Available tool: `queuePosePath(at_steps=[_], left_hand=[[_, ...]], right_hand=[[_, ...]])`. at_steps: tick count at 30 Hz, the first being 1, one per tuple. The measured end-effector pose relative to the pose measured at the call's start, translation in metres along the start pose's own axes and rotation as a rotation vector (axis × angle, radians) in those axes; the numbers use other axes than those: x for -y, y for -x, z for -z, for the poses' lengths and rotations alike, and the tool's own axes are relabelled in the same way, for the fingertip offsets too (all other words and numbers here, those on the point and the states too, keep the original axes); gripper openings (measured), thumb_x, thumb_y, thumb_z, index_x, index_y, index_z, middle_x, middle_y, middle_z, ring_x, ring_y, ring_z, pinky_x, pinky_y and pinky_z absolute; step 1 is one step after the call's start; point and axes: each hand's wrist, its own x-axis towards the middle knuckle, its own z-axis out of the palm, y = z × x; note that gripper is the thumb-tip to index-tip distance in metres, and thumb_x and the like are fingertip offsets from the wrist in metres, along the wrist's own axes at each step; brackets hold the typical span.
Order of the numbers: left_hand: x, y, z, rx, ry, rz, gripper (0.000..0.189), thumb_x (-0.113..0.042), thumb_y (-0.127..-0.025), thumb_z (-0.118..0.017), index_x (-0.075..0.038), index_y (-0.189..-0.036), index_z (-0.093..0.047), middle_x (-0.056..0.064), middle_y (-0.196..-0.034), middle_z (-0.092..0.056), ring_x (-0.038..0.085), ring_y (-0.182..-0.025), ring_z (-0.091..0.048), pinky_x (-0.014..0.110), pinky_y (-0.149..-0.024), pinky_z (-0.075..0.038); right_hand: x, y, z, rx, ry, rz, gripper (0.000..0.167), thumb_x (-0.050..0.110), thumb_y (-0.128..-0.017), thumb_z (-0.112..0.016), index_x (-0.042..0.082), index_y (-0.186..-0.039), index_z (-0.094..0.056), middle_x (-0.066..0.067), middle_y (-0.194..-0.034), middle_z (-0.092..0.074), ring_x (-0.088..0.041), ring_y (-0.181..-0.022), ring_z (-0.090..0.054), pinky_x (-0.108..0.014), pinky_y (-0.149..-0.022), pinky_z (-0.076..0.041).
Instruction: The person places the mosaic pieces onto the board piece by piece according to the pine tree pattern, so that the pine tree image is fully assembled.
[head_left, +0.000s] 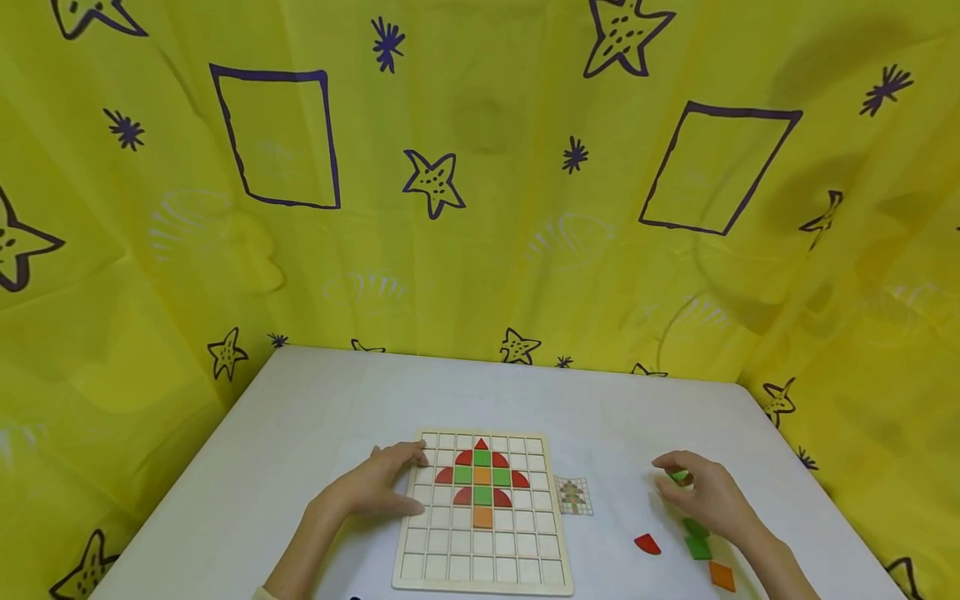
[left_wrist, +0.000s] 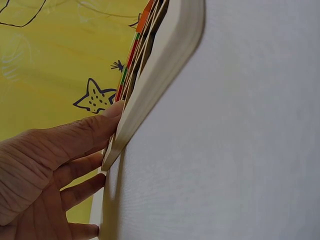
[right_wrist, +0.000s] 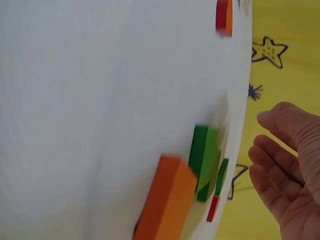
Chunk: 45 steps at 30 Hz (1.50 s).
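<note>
As left fingers (head_left: pixel 405 452) touch the board (head_left: pixel 484 571), right fingers (right_wrist: pixel 277 157) hover.

Seen from the near side, the board (head_left: pixel 483 571) lies on the table (head_left: pixel 615 417), well short of its far edge, the curtain (head_left: pixel 487 275) hanging behind and to both sides, and the inlaid tiles (head_left: pixel 482 476) sit in the board's middle columns, nearer its far end than its near one. The left hand (head_left: pixel 375 483) touches the board's left side, and the card (head_left: pixel 575 497) lies by its right. Farther right, well apart from the board, loose tiles (head_left: pixel 698 547) straggle rearward, some beneath the right hand (head_left: pixel 707 493), with a lone tile (head_left: pixel 647 545) to their left, nearer the front than the card.
</note>
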Motion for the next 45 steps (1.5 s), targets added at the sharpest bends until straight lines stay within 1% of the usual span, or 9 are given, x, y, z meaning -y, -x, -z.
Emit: queuePosePath(at_steps=[6, 14, 18, 22, 31, 35, 38, 42, 45], left_hand=[[-0.002, 0.001, 0.001, -0.003, -0.003, -0.005, 0.047, -0.021, -0.080, -0.087, -0.010, -0.115, -0.059, 0.020, -0.155, -0.047, 0.045, -0.148, -0.034, 0.073, -0.120, -0.007], [-0.004, 0.004, 0.002, -0.001, 0.009, -0.003, 0.047, -0.020, -0.079, -0.088, -0.010, -0.114, -0.059, 0.021, -0.155, -0.047, 0.047, -0.147, -0.034, 0.073, -0.119, -0.006], [-0.002, 0.003, 0.001, 0.003, 0.011, 0.000, 0.047, -0.021, -0.079, -0.088, -0.011, -0.115, -0.059, 0.020, -0.155, -0.047, 0.046, -0.148, -0.034, 0.074, -0.119, -0.006], [0.000, 0.003, 0.001, -0.001, 0.009, -0.005, 0.047, -0.022, -0.079, -0.088, -0.011, -0.115, -0.059, 0.020, -0.155, -0.047, 0.046, -0.148, -0.034, 0.073, -0.119, -0.006], [-0.002, 0.003, 0.002, 0.002, 0.019, -0.013, 0.047, -0.021, -0.079, -0.088, -0.010, -0.115, -0.059, 0.021, -0.154, -0.047, 0.046, -0.147, -0.034, 0.074, -0.119, -0.006], [-0.003, 0.003, 0.001, 0.004, 0.017, -0.011, 0.047, -0.020, -0.079, -0.088, -0.010, -0.115, -0.059, 0.021, -0.154, -0.048, 0.046, -0.147, -0.035, 0.075, -0.118, -0.007], [-0.003, 0.004, 0.001, 0.000, 0.010, -0.018, 0.047, -0.020, -0.079, -0.088, -0.009, -0.115, -0.059, 0.022, -0.154, -0.047, 0.046, -0.147, -0.035, 0.075, -0.118, -0.007], [-0.004, 0.004, 0.002, -0.001, 0.014, -0.019, 0.047, -0.019, -0.079, -0.088, -0.008, -0.115, -0.059, 0.022, -0.154, -0.047, 0.047, -0.147, -0.034, 0.074, -0.119, -0.006], [-0.004, 0.005, 0.002, 0.002, 0.018, -0.015, 0.048, -0.019, -0.079, -0.088, -0.008, -0.115, -0.059, 0.022, -0.155, -0.046, 0.047, -0.147, -0.034, 0.074, -0.119, -0.005]], right_hand=[[-0.016, -0.004, 0.008, 0.052, 0.075, -0.091, 0.022, 0.007, -0.084, -0.081, 0.006, -0.105, -0.074, -0.004, -0.099, -0.073, -0.018, -0.083, -0.057, -0.028, -0.070, -0.052], [-0.033, -0.012, 0.010, 0.109, 0.069, -0.103, 0.023, 0.008, -0.083, -0.082, 0.005, -0.103, -0.073, -0.003, -0.097, -0.072, -0.019, -0.085, -0.060, -0.030, -0.072, -0.056], [-0.037, -0.014, 0.009, 0.151, 0.065, -0.112, 0.022, 0.007, -0.083, -0.081, 0.005, -0.103, -0.072, -0.002, -0.096, -0.072, -0.018, -0.085, -0.060, -0.031, -0.075, -0.057], [-0.038, -0.017, 0.009, 0.159, 0.066, -0.097, 0.021, 0.005, -0.083, -0.079, 0.004, -0.103, -0.072, -0.002, -0.097, -0.072, -0.017, -0.085, -0.061, -0.030, -0.075, -0.057], [-0.031, -0.017, 0.007, 0.173, 0.039, -0.144, 0.024, 0.004, -0.084, -0.075, 0.002, -0.107, -0.071, -0.005, -0.102, -0.072, -0.021, -0.090, -0.061, -0.037, -0.079, -0.058], [-0.022, -0.014, 0.003, 0.137, 0.012, -0.159, 0.025, 0.004, -0.084, -0.074, 0.004, -0.109, -0.072, -0.004, -0.102, -0.073, -0.019, -0.091, -0.062, -0.029, -0.076, -0.055], [-0.013, -0.011, 0.000, 0.104, -0.013, -0.140, 0.024, 0.003, -0.085, -0.075, 0.005, -0.109, -0.073, -0.002, -0.100, -0.072, -0.015, -0.087, -0.060, -0.024, -0.072, -0.052], [0.001, -0.008, -0.007, 0.077, -0.049, -0.112, 0.025, 0.003, -0.085, -0.078, 0.005, -0.109, -0.073, -0.001, -0.100, -0.072, -0.010, -0.082, -0.057, -0.022, -0.067, -0.051], [0.010, -0.007, -0.012, 0.057, -0.074, -0.088, 0.026, 0.002, -0.084, -0.079, 0.004, -0.109, -0.073, -0.001, -0.101, -0.073, -0.008, -0.084, -0.058, -0.021, -0.067, -0.052]])
